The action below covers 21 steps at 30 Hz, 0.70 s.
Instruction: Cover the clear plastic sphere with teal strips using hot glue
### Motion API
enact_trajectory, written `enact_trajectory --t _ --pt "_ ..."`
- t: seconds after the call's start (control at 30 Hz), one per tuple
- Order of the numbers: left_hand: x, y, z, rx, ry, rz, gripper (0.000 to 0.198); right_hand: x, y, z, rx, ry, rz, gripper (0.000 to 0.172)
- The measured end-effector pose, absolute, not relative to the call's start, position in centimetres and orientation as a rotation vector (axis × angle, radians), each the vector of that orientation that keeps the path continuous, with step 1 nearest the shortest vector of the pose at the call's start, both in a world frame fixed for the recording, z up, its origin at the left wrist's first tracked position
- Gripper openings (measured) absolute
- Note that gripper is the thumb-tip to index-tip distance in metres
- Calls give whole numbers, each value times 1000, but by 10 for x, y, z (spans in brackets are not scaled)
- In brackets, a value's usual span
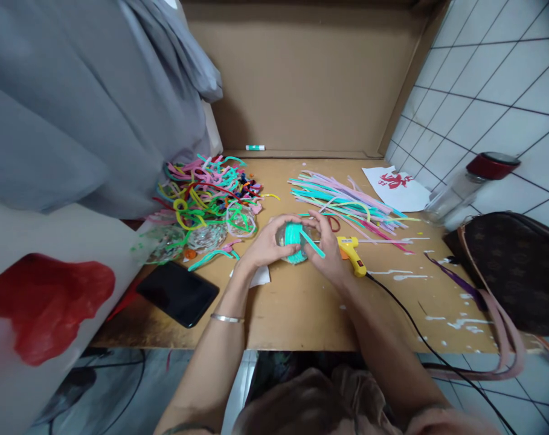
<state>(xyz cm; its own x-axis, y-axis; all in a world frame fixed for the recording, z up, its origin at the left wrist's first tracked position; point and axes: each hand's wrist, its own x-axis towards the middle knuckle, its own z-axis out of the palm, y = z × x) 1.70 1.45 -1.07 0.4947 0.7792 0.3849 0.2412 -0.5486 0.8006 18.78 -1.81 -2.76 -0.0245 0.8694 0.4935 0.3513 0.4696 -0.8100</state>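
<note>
Between my hands is a rounded clear object, perhaps a plastic bottle piece, with a turquoise pipe cleaner (pixel 293 235) wound in a band around it. My left hand (pixel 270 240) grips it from the left, thumb in front and fingers over the top. On the other side, my right hand (pixel 327 249) curls around the object's right edge, by the loose turquoise end that sticks out down to the right. Its palm hides part of the object. A yellow glue gun (pixel 353 256) lies just right of that hand, and a small brown loop (pixel 334 224) is behind it.
A tangled heap of coloured pipe cleaners (pixel 206 193) lies back left, straight ones (pixel 346 202) back right. A black phone (pixel 178 293) lies front left. To the right are a clear bottle (pixel 458 193), a brown bag (pixel 514 272) and the glue gun's cord (pixel 407 320).
</note>
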Motion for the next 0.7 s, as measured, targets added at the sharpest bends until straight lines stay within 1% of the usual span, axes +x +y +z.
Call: enact_trajectory --t 0.1,0.3,0.53,0.7 --pt "18 12 -8 2027 842 988 52 188 -20 -25 -1084 -1624 571 59" --pt "18 13 -8 2018 840 997 50 183 -22 -25 -1115 -1608 466 54" --pt "17 17 -14 2026 828 1001 50 182 -22 -26 -1119 -1593 462 59" --pt "16 17 -13 2072 802 998 44 183 -23 -24 -1145 -1564 437 59"
